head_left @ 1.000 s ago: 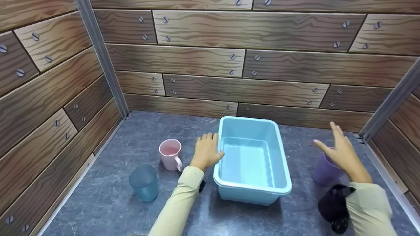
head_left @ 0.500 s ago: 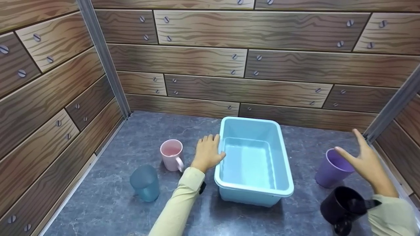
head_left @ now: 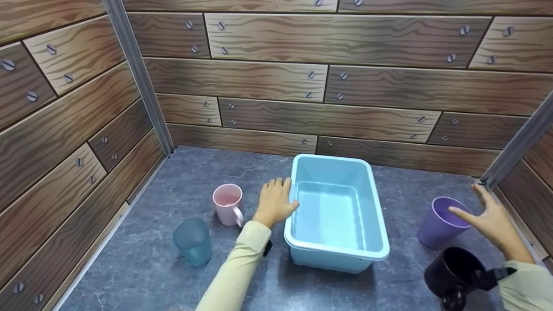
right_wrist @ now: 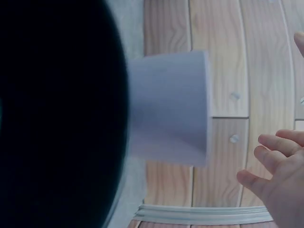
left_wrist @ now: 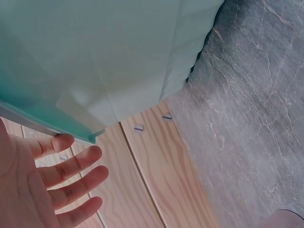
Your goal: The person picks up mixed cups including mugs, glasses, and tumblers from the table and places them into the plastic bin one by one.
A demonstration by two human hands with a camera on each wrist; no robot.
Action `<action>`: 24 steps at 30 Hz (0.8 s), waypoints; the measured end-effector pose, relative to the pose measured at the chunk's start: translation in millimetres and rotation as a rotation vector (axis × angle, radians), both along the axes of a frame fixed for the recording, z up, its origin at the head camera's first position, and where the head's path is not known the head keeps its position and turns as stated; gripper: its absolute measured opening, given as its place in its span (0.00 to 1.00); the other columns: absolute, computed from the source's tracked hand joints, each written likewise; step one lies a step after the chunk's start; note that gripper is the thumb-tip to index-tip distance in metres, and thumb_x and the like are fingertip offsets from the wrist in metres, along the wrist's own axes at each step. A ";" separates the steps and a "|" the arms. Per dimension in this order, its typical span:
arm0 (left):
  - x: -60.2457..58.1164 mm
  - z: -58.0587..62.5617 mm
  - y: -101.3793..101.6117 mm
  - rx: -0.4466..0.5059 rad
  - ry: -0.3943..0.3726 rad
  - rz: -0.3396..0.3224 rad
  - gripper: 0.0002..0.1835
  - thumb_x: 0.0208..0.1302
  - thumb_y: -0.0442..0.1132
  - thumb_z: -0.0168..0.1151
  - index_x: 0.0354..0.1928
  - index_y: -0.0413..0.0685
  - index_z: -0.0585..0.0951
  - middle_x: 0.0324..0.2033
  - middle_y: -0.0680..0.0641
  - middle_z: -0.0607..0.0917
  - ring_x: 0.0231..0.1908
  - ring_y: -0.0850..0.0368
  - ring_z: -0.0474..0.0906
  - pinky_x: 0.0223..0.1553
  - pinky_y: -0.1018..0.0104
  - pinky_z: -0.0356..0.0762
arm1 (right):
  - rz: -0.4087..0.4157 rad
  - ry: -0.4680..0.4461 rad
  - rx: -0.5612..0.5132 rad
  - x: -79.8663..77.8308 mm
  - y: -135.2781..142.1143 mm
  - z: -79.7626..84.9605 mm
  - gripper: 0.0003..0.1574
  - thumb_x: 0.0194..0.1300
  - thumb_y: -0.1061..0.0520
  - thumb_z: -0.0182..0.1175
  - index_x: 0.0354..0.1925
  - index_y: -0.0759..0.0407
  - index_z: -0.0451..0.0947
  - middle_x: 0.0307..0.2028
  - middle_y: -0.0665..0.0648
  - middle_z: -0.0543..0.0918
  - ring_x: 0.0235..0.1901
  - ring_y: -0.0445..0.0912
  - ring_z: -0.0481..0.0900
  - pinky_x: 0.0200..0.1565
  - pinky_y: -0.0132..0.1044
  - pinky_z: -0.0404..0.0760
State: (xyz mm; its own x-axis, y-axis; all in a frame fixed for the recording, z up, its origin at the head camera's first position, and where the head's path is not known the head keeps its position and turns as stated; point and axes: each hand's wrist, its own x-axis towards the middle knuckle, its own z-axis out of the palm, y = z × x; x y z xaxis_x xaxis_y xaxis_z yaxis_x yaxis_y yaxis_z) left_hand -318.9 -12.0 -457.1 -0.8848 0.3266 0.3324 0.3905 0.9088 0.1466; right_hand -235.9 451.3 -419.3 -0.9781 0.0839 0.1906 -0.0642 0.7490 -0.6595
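My left hand (head_left: 275,202) rests on the left rim of a light blue plastic basin (head_left: 335,248), its thumb over the rim. In the left wrist view the fingers (left_wrist: 78,187) hang loosely outside the basin wall (left_wrist: 118,52), the index finger right at the rim. My right hand (head_left: 490,216) is held with fingers and thumb spread, just right of a purple cup (head_left: 438,229) and overlapping its rim. A black mug (head_left: 447,272) stands nearer, by the right wrist. The right wrist view shows the cup (right_wrist: 168,109) beyond the mug's dark bulk (right_wrist: 57,114), nothing in the hand (right_wrist: 285,175).
A pink mug (head_left: 227,209) stands left of the left hand, its handle toward the forearm. Nearer and further left is a translucent blue mug (head_left: 194,246). The dark marbled tabletop (head_left: 138,242) is bounded by wood-patterned walls (head_left: 276,82) with metal corner posts (head_left: 142,82).
My right hand has moved right and slightly down, uncovering the purple cup and the black mug. My left hand stays on the basin rim. The view has shifted slightly.
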 end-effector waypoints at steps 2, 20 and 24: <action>0.2 0.1 0.1 0.005 -0.005 -0.001 0.28 0.55 0.56 0.57 0.53 0.47 0.71 0.46 0.42 0.79 0.46 0.46 0.75 0.50 0.51 0.72 | 0.018 -0.015 -0.014 -1.9 4.7 -4.2 0.60 0.61 0.47 0.61 0.72 0.69 0.34 0.68 0.80 0.43 0.66 0.75 0.40 0.61 0.71 0.44; -0.4 -0.4 0.2 0.007 -0.041 0.018 0.30 0.58 0.57 0.56 0.58 0.47 0.70 0.50 0.41 0.79 0.50 0.45 0.75 0.53 0.50 0.71 | 0.124 -0.047 -0.116 -11.6 26.4 -30.8 0.56 0.63 0.56 0.60 0.71 0.71 0.34 0.70 0.76 0.41 0.72 0.38 0.40 0.60 0.11 0.47; -0.6 -0.9 0.2 0.015 -0.042 0.021 0.31 0.57 0.56 0.56 0.58 0.47 0.70 0.50 0.41 0.79 0.50 0.45 0.75 0.52 0.50 0.71 | 0.152 -0.061 -0.109 -14.4 32.8 -33.8 0.56 0.62 0.57 0.60 0.71 0.72 0.34 0.71 0.71 0.43 0.56 0.16 0.50 0.54 0.08 0.53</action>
State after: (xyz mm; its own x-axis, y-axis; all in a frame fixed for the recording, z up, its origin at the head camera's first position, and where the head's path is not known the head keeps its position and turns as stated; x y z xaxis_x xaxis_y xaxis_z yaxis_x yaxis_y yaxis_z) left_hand -319.6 -11.7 -458.0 -0.9046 0.3032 0.2996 0.3647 0.9144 0.1758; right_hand -250.3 484.1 -453.0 -0.9905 -0.0487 0.1289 -0.1290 0.6575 -0.7424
